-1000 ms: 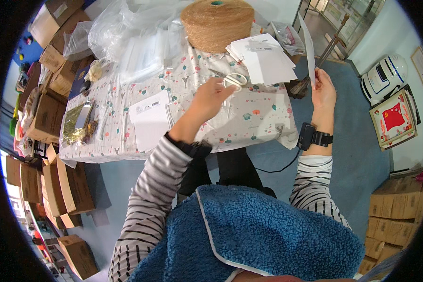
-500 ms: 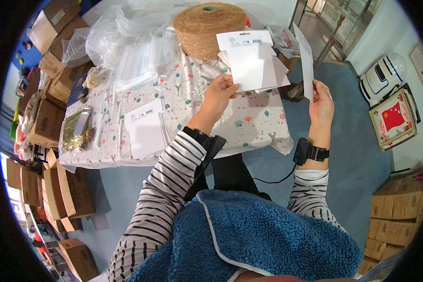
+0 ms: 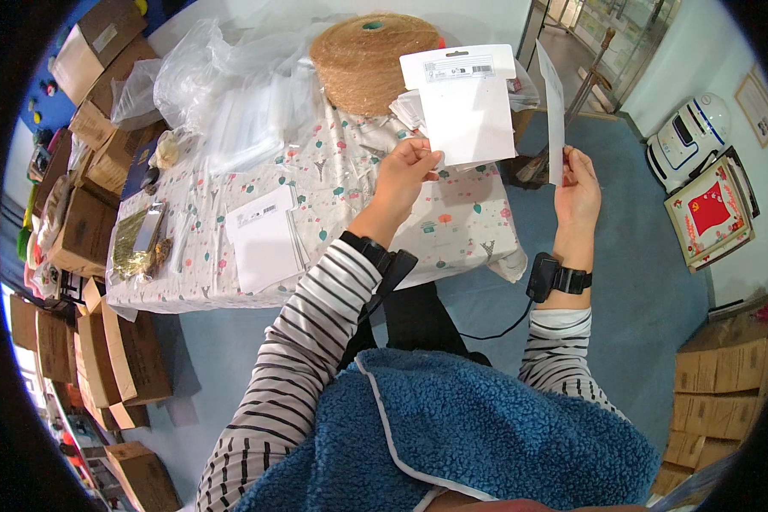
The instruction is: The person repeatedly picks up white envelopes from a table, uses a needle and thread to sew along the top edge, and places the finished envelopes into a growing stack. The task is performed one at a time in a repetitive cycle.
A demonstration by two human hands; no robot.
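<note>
My left hand (image 3: pixel 411 167) pinches the lower left of a white card (image 3: pixel 467 107) with a slotted tab and small label, raised over further white cards by a large tan spool of fibre (image 3: pixel 365 68). At the table's right end my right hand (image 3: pixel 578 173) grips another white card (image 3: pixel 550 102), held upright and nearly edge-on. A stack of white cards (image 3: pixel 260 243) lies on the flowered tablecloth (image 3: pixel 437 230), left of my forearm. Scissors behind my left hand are mostly hidden.
Clear plastic bags (image 3: pixel 188 85) and a packet of gold material (image 3: pixel 136 252) share the table. Cardboard boxes stand at left (image 3: pixel 145 358) and lower right (image 3: pixel 717 367). Right of the table are a white robot-like object (image 3: pixel 687 136), framed pictures (image 3: pixel 708 222) and glass doors (image 3: pixel 606 51).
My left hand has moved from the scissors to a white card and lifted it up and right. My right hand's card is slightly lower and further left.
</note>
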